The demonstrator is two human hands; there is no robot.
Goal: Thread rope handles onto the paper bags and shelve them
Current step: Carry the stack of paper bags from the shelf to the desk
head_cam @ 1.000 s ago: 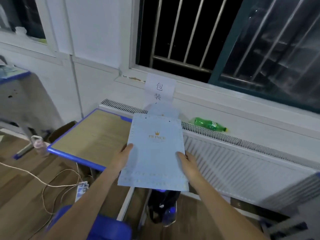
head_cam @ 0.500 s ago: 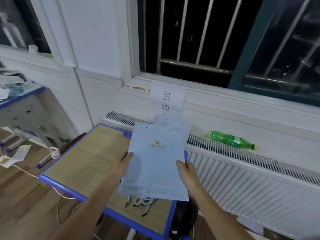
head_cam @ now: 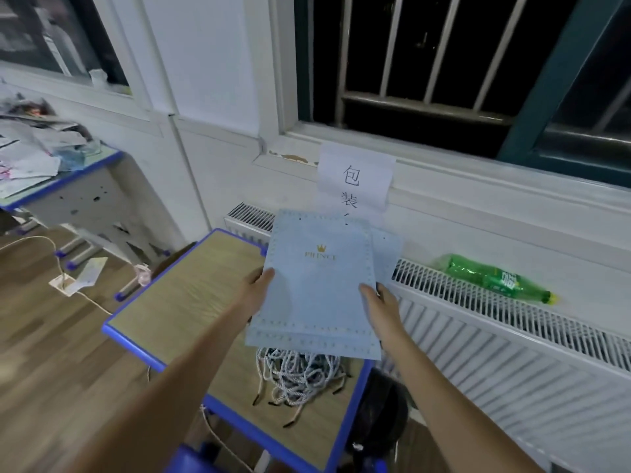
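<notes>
A flat stack of light blue paper bags [head_cam: 316, 288] with a gold crown logo hangs above the desk [head_cam: 191, 295]. My left hand [head_cam: 256, 290] grips the stack's left edge, thumb on top. At the right edge my right hand [head_cam: 380, 300] holds it the same way. Below the stack, a tangled pile of white rope handles [head_cam: 297, 373] with dark tips lies on the desk's near right part. No rope is threaded through the bags' holes that I can see.
The wood-topped desk has a blue rim. A white radiator [head_cam: 512, 353] runs along the wall on the right, with a green plastic bottle [head_cam: 495, 278] lying on it. A paper sign [head_cam: 355, 179] hangs from the sill. A cluttered desk [head_cam: 41, 158] stands at far left.
The view has moved closer and over the desk, so the rope pile now shows below the bags. Both hands keep the same hold on the stack.
</notes>
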